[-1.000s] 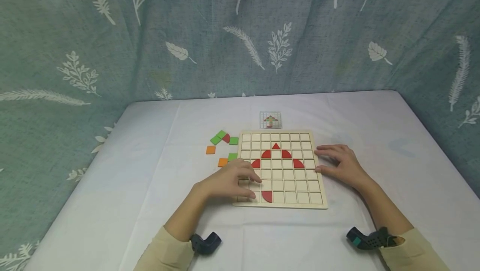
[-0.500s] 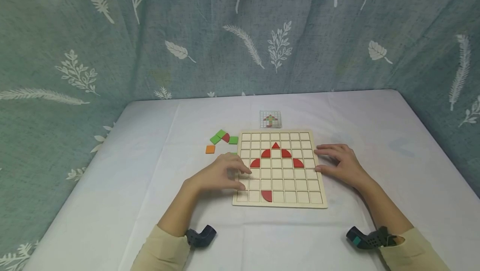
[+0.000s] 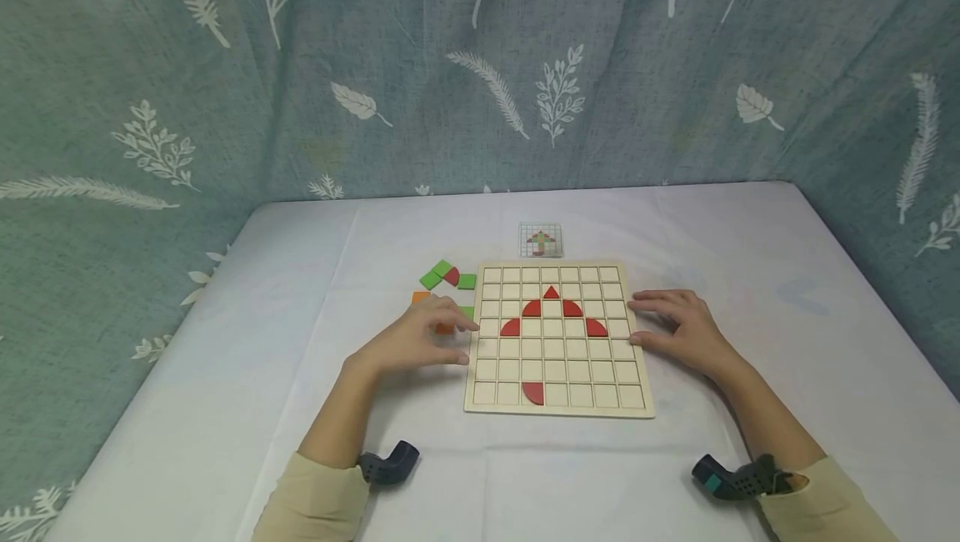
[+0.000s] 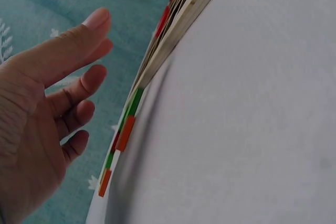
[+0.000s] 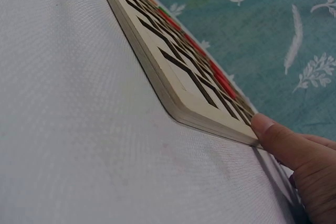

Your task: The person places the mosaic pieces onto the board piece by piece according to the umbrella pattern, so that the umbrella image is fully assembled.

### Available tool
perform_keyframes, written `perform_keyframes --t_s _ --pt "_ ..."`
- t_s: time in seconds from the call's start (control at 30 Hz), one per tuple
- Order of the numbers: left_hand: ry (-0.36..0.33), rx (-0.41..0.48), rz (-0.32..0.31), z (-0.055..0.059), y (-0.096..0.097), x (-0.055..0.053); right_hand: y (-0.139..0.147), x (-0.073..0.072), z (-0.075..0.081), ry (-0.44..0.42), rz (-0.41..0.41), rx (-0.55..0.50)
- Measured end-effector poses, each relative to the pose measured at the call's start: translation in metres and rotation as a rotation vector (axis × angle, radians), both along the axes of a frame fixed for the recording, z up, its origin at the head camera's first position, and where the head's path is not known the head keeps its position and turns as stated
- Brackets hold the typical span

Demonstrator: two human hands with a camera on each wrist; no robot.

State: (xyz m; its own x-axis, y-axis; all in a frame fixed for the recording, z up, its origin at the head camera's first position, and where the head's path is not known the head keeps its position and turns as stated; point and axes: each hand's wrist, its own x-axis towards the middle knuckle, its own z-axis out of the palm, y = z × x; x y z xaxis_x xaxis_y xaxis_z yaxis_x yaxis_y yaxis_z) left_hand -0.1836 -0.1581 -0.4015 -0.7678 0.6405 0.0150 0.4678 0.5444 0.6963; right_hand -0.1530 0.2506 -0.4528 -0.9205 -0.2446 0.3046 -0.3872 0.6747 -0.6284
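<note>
A wooden grid board [image 3: 483, 347] lies flat on the white cloth. A red triangle [image 3: 551, 293] and several red quarter-circle tiles [image 3: 532, 393] sit in its cells. My left hand [image 3: 412, 335] hovers by the board's left edge, thumb and fingers apart. Nothing is between them in the left wrist view. Behind that hand an orange tile [image 4: 125, 133] and a green tile [image 3: 467, 311] are partly hidden. At the board's right edge rests my right hand [image 3: 686, 332], its thumb [image 5: 265, 127] touching the rim with fingers spread.
Loose green tiles [image 3: 431, 279], a red quarter-circle [image 3: 452, 276] and another orange tile [image 3: 421, 297] lie left of the board. A small pattern card [image 3: 541, 240] lies beyond its far edge. Patterned curtain [image 3: 420, 67] hangs behind the table.
My left hand has drawn back left and slightly away from me, off the board's lower-left cells toward the loose tiles. My right hand and the board have stayed put.
</note>
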Motion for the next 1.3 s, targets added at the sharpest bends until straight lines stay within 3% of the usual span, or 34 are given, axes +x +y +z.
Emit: perform_keyframes --t_s 0.23,0.43,0.7,0.97,1.3 --pt "0.077 -0.031 0.084 -0.004 -0.014 -0.007 0.001 0.000 0.000 0.006 0.004 0.003" --pt "0.087 -0.050 0.163 -0.008 -0.022 -0.011 0.001 0.000 -0.001 0.004 0.003 0.001" --pt "0.119 -0.150 0.271 -0.019 -0.024 -0.015 0.000 -0.001 -0.001 0.012 0.004 0.005" --pt "0.136 -0.150 0.306 -0.025 -0.023 -0.016 0.001 -0.001 0.000 0.016 0.007 0.007" --pt "0.135 -0.100 0.302 -0.026 -0.026 -0.017 0.001 -0.001 -0.001 0.016 0.003 0.002"
